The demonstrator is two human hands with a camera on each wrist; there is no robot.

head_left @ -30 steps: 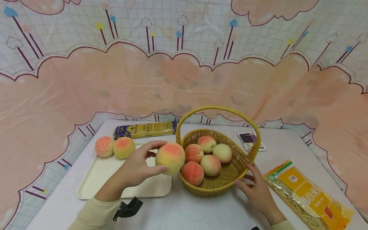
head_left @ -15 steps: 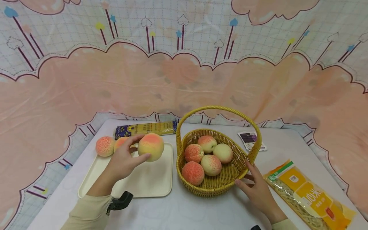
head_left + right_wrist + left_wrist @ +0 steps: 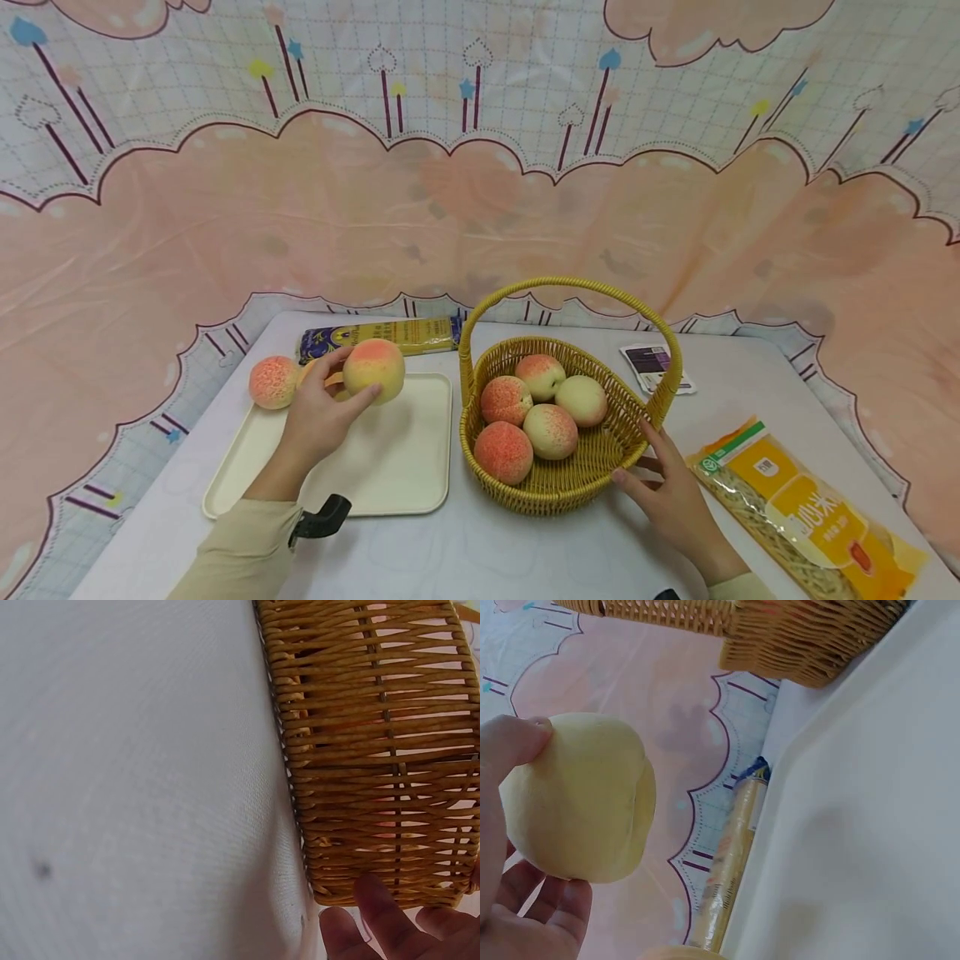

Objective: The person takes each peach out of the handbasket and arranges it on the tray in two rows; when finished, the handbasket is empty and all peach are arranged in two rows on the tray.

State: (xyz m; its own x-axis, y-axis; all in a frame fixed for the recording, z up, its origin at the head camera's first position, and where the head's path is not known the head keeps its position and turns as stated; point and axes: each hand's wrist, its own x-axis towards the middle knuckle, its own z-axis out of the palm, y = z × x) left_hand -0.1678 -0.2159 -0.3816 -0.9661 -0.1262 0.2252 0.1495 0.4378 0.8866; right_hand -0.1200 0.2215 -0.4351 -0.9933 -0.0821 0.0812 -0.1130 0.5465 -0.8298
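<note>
My left hand (image 3: 322, 417) holds a yellow and pink-orange peach (image 3: 375, 371) between thumb and fingers, raised above the cream tray (image 3: 397, 492). In the left wrist view the peach (image 3: 581, 799) shows its pale yellow side and crease. Two more peaches sit at the tray's far left: a speckled pink peach (image 3: 273, 382) and a yellow one mostly hidden behind my hand. My right hand (image 3: 675, 500) rests its fingertips on the right side of the wicker basket (image 3: 540, 498), below the handle's foot. In the right wrist view those fingertips (image 3: 379, 900) touch the woven outer wall.
Several peaches (image 3: 551, 431) lie inside the basket, under its tall arched handle (image 3: 555, 282). Behind the tray is a blue and gold pasta packet (image 3: 405, 336). An orange noodle bag (image 3: 810, 508) lies at the right, and a small purple and white packet (image 3: 656, 368) behind the basket.
My left hand has carried the peach leftward and away from me, from beside the basket's rim to over the tray's far part. The right hand and basket have stayed in place.
</note>
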